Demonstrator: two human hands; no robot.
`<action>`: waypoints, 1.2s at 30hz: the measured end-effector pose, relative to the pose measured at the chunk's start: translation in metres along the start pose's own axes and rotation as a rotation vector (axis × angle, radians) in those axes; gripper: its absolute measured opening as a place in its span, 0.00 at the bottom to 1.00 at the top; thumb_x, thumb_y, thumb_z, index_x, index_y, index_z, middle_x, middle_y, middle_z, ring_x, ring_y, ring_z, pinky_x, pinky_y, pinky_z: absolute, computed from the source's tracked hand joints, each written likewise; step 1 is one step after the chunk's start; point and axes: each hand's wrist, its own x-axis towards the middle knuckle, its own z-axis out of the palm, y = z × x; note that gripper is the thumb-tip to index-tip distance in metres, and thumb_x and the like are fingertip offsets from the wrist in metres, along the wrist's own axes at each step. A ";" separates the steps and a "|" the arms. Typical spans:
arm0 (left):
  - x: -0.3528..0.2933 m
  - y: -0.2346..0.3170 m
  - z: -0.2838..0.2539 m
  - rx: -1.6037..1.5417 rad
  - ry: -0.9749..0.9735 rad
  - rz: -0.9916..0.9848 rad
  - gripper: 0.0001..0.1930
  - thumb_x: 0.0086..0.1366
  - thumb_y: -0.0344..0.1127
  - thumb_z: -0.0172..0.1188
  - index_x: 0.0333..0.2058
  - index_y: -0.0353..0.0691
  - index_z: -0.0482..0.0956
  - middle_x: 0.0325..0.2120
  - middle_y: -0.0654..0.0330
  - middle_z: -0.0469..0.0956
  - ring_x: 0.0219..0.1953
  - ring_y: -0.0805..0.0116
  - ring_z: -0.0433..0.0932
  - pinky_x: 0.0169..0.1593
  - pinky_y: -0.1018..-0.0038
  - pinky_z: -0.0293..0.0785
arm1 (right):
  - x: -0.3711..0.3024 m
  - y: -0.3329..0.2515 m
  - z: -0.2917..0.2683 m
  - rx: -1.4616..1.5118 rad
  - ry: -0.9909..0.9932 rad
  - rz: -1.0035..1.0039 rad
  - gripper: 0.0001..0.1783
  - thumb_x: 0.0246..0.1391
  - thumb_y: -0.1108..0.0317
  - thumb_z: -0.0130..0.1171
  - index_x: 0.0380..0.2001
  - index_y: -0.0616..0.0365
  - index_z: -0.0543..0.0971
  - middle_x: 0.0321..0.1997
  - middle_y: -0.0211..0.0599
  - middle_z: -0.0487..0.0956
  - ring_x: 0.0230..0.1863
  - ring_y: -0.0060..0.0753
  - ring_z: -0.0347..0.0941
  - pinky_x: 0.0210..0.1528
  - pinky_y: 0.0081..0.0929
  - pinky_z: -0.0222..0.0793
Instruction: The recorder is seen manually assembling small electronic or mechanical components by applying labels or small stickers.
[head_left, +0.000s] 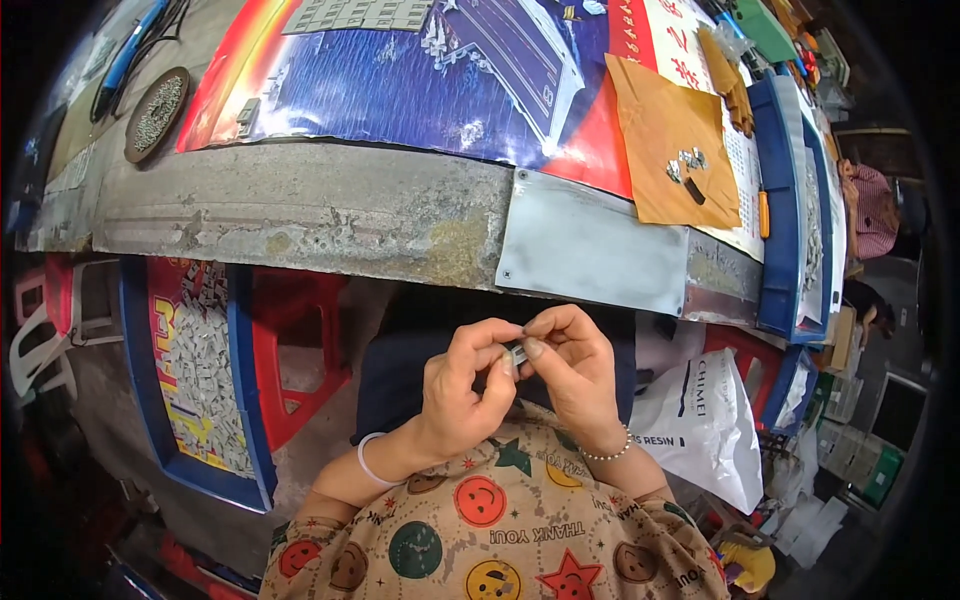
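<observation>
My left hand point(472, 385) and my right hand point(575, 370) meet in front of my body, just off the table's near edge. Between the fingertips sits a small grey metallic-looking part point(517, 354), mostly covered by them. The left thumb and forefinger pinch it. On its other side the right thumb and forefinger close on it too; what else they may hold is too small to tell. A white band circles my left wrist, a beaded bracelet my right. Nearest to the hands on the table is a grey metal plate point(595, 245) along the edge.
On the poster-covered table point(300, 195) lie rows of grey parts point(360, 14) and brown paper point(670, 130) bearing silver bits. A bowl of small metal pieces point(157, 115) stands left. Blue trays point(262, 470) flank me, one full of grey parts. A white sack point(700, 430) is right.
</observation>
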 end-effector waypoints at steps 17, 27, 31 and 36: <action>0.001 0.010 -0.006 -0.240 -0.115 -0.272 0.13 0.63 0.23 0.48 0.48 0.32 0.64 0.23 0.62 0.76 0.25 0.80 0.73 0.29 0.82 0.70 | -0.006 -0.006 -0.007 0.017 -0.074 0.095 0.11 0.54 0.82 0.51 0.42 0.66 0.70 0.36 0.31 0.70 0.35 0.18 0.67 0.39 0.16 0.68; 0.001 0.012 -0.005 -0.069 -0.134 -0.189 0.14 0.62 0.22 0.48 0.47 0.31 0.65 0.20 0.62 0.75 0.23 0.79 0.73 0.29 0.81 0.70 | -0.006 -0.002 -0.009 0.090 -0.069 0.169 0.11 0.48 0.85 0.48 0.37 0.63 0.69 0.34 0.29 0.67 0.35 0.17 0.65 0.39 0.18 0.70; 0.000 0.013 -0.004 -0.151 -0.156 -0.272 0.14 0.63 0.22 0.47 0.47 0.31 0.65 0.20 0.62 0.74 0.23 0.79 0.72 0.30 0.82 0.70 | -0.006 0.002 -0.012 0.150 -0.061 0.195 0.09 0.49 0.84 0.49 0.35 0.62 0.69 0.33 0.29 0.69 0.32 0.18 0.68 0.36 0.17 0.69; -0.002 0.013 -0.003 -0.127 -0.171 -0.266 0.14 0.63 0.22 0.47 0.48 0.31 0.65 0.20 0.63 0.74 0.23 0.81 0.71 0.29 0.83 0.68 | -0.009 0.003 -0.012 0.139 -0.056 0.183 0.09 0.50 0.83 0.50 0.35 0.62 0.69 0.34 0.29 0.69 0.33 0.18 0.68 0.35 0.17 0.68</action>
